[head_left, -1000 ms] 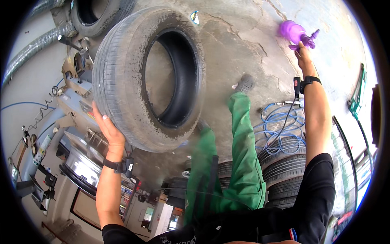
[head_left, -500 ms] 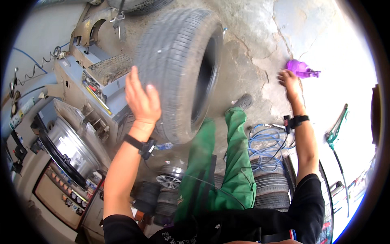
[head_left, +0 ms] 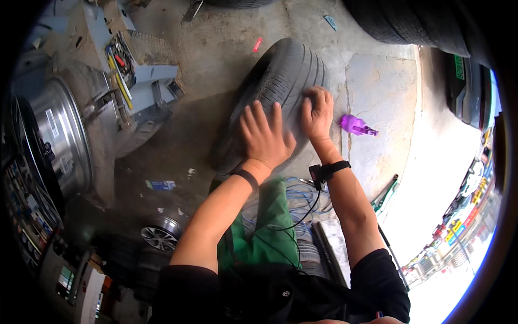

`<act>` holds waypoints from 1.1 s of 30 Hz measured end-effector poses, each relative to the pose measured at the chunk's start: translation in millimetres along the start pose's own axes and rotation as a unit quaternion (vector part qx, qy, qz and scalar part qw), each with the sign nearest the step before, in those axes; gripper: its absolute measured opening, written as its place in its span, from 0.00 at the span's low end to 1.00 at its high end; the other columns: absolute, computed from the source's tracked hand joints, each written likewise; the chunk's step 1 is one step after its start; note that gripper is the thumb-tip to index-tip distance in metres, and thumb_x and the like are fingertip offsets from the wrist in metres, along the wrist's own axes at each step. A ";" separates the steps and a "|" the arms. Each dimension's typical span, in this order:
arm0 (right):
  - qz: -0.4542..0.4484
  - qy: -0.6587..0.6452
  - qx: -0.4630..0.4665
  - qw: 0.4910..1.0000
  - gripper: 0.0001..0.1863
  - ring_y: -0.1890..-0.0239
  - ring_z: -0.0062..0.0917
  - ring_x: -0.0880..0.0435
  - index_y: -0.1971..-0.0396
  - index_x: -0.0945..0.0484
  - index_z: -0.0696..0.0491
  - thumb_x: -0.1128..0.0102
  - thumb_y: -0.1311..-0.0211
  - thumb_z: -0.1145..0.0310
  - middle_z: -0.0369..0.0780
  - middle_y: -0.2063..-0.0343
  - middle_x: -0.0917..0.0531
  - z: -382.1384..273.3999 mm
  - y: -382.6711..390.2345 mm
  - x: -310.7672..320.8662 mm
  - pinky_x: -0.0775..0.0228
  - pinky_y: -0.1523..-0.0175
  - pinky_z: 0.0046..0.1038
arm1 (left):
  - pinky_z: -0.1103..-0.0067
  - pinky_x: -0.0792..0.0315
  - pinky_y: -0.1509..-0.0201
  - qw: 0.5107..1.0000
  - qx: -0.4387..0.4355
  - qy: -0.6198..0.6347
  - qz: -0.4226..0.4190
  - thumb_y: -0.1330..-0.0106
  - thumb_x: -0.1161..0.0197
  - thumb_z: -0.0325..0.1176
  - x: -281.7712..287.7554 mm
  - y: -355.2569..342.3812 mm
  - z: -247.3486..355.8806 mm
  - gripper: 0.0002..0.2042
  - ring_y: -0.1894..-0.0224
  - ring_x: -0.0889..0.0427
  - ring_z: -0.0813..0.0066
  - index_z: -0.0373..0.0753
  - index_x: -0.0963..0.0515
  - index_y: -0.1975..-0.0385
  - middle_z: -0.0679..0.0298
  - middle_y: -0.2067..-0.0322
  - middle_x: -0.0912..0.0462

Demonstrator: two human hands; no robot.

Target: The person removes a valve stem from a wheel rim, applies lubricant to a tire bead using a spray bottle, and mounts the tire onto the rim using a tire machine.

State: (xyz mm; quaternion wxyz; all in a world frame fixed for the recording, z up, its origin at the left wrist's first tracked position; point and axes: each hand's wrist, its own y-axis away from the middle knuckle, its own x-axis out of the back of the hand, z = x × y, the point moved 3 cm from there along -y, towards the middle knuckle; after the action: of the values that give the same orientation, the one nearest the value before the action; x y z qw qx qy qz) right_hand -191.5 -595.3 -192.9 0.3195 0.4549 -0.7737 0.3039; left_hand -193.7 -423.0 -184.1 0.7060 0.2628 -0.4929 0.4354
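— Two hands flat on that tyre point(head_left: 280, 92), see it? It stands upright on the concrete floor point(head_left: 377, 81), tread facing us, just ahead of the green trouser leg point(head_left: 264, 227).

— Got it. The left hand point(head_left: 264, 137) is spread, fingers fanned over the near shoulder of the tread, palm down on the rubber. No grip, just pressing.

— And the right hand point(head_left: 317, 110) lies beside it, fingers loosely together and curled over the crown. Black strap on each wrist.

— How would you say it handles?

— Heavy and stiff, I'd judge. Bare rubber, no rim inside as far as I can tell, so it should roll easily but will want to topple sideways. The tread looks dusty and ribbed, so palms won't slip much. Best hold is where the hands are, high on the tread, or hooked into the opening on the left side.

— What's around it?

— A purple spray bottle point(head_left: 355, 125) lying on the floor just right of the tyre, near the right hand. A silver alloy wheel point(head_left: 59, 140) on the tyre-changing machine point(head_left: 135, 92) well off to the left. More tyres point(head_left: 410, 21) stacked at the top right, and a coiled blue hose point(head_left: 302, 200) down by the legs.
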 end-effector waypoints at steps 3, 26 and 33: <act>-0.018 0.021 0.033 0.999 0.12 0.50 0.46 0.25 0.55 0.24 0.54 0.45 0.39 0.73 0.48 0.52 0.22 1.1 42.0 9.9 0.34 0.41 0.42 | 0.38 0.49 0.29 0.999 0.016 0.042 -0.020 0.33 0.51 0.53 -3.7 47.7 9.0 0.37 0.31 0.44 0.22 0.40 0.39 0.26 0.30 0.29 0.47; -0.790 0.242 0.065 0.560 0.39 0.31 0.47 0.30 0.38 0.24 0.61 0.63 0.24 0.38 0.55 0.38 0.23 6.5 154.9 -89.8 0.40 0.28 0.41 | 0.60 0.40 0.25 0.917 0.106 0.370 -0.109 0.39 0.32 0.32 11.9 224.4 98.8 0.21 0.27 0.36 0.55 0.39 0.23 0.45 0.54 0.30 0.33; -0.762 0.282 -0.060 0.580 0.46 0.27 0.47 0.35 0.35 0.27 0.62 0.68 0.25 0.33 0.57 0.33 0.28 -42.3 176.4 -62.9 0.48 0.24 0.41 | 0.64 0.24 0.48 0.800 0.491 0.333 0.093 0.37 0.33 0.39 45.2 430.8 -26.9 0.16 0.54 0.17 0.48 0.32 0.17 0.59 0.48 0.56 0.15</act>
State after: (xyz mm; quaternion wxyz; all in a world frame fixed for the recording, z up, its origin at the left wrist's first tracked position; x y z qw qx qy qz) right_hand -316.7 -460.2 -247.3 0.6626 0.7482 -0.0307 0.0150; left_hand -551.5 -177.4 -177.5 0.5594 0.3655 0.0303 0.7433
